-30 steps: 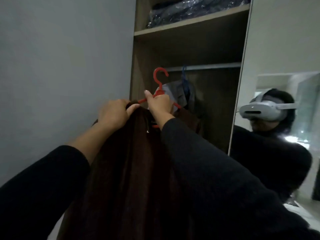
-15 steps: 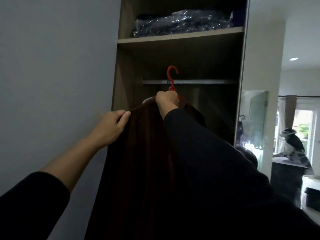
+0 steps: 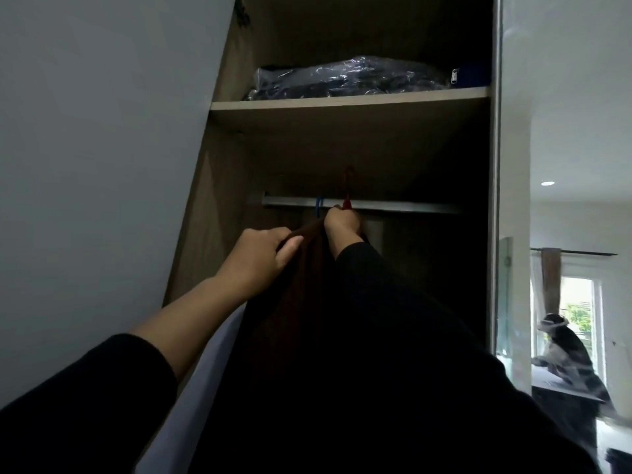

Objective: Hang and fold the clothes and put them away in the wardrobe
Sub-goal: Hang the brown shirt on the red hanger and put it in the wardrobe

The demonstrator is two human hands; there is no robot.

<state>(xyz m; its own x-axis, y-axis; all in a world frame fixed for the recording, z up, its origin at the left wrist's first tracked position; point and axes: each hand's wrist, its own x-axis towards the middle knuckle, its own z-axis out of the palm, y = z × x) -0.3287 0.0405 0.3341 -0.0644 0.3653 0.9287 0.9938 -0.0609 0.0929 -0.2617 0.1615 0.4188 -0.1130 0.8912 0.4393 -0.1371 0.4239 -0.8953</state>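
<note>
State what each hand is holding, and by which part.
The right hand grips the red hanger just below its hook; the left hand pinches the brown garment's top edge.

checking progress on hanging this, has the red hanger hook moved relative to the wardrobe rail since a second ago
Yes. The red hanger hook has moved up: its top was below the rail and now crosses above it.

Both arms reach up toward the frame's middle. The left hand pinches dark cloth; the right hand, just above, is curled closed.
</note>
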